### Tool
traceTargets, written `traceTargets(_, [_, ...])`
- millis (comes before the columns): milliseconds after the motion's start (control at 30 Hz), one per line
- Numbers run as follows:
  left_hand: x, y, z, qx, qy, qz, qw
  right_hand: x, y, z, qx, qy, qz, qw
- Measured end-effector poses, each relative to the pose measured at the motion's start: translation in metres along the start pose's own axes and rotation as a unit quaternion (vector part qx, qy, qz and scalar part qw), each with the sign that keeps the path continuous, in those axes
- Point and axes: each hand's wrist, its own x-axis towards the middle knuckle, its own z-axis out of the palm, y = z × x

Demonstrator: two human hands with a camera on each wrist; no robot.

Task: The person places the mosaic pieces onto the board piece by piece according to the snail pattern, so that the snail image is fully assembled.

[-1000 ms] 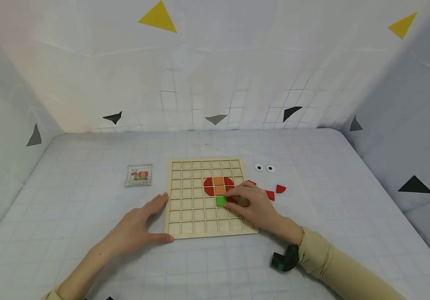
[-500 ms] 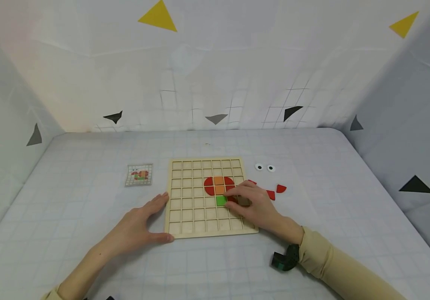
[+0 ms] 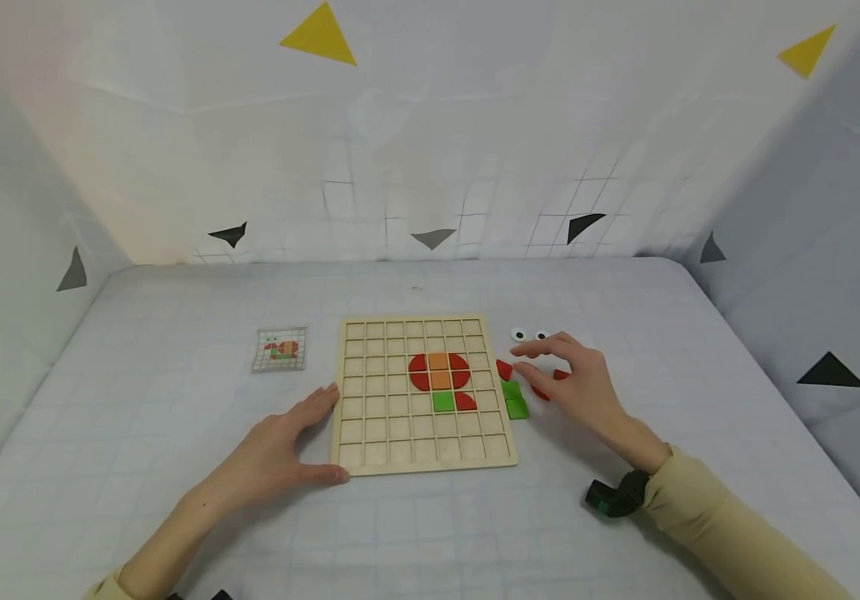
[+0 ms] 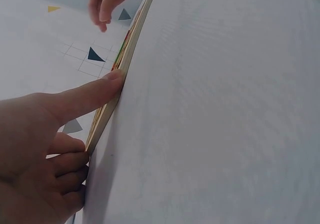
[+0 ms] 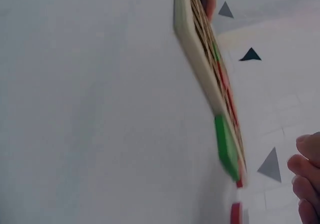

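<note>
My left hand point(image 3: 276, 454) rests against the left edge of a wooden grid board point(image 3: 385, 429), with thumb near its front corner and fingertips farther up. On the board, orange squares point(image 3: 439, 362) lie between red rounded pieces point(image 3: 418, 372). Below them sit a green square point(image 3: 442, 402) and a red quarter-circle tile point(image 3: 464, 402). My right hand point(image 3: 587, 387) hovers right of the board, thumb and index finger apart with nothing visible between them. Nearby lie a red piece point(image 3: 504, 370) and green pieces point(image 3: 516, 407); my hand partly hides more red pieces point(image 3: 561, 375).
Two white eye discs point(image 3: 518, 335) lie beyond my right hand, one partly covered by it. Left of the board is a small picture card point(image 3: 280, 350) with a coloured figure on a grid. A pale cloth wall point(image 3: 430, 167) rises behind the table.
My right hand has lifted off the board and moved right, over the loose pieces. The red quarter-circle tile beside the green square is now uncovered. My left hand has stayed in place.
</note>
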Motion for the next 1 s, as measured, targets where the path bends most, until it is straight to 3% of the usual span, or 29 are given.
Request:
traceTargets(467, [0.001, -0.002, 0.002, 0.001, -0.005, -0.008, 1.0, -0.024, 0.033, -0.008, -0.022, -0.018, 0.019, 0.9994])
traceTargets(733, [0.0, -0.001, 0.001, 0.001, -0.006, -0.016, 0.9999, -0.025, 0.04, -0.004, -0.007, -0.041, -0.05, 0.9979])
traceTargets(1000, [-0.001, -0.001, -0.001, 0.001, -0.006, -0.009, 0.9999, -0.025, 0.038, -0.003, -0.009, -0.073, -0.054, 0.9959])
